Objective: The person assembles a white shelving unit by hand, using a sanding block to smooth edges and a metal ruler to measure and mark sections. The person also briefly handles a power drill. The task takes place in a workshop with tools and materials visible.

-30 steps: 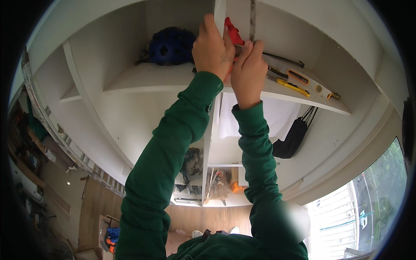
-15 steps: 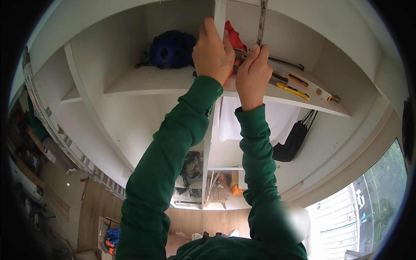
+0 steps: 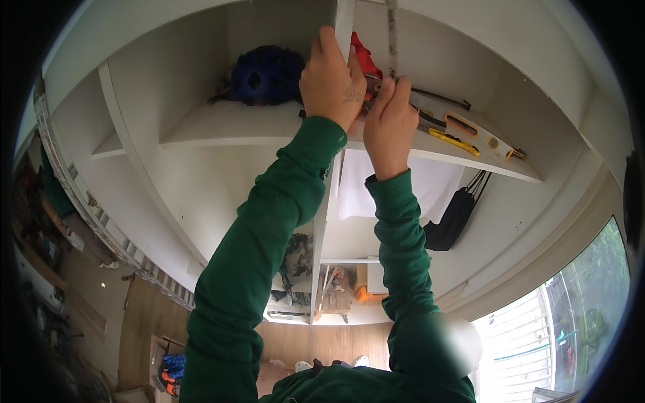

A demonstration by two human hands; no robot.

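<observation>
One white divider panel (image 3: 344, 27), two hands

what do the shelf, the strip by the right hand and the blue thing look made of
White flat shelf board: smooth matt painted or laminated wood, likely. Thin grey vertical strip above the right hand: dull metal, possibly a ruler or rail. Rounded blue object with holes: hard plastic shell, perhaps a helmet.

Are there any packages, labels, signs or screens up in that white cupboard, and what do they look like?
None that I can make out.
The upper shelf holds loose things only: a blue helmet, a red object, and a long level with yellow-handled tools.
</observation>
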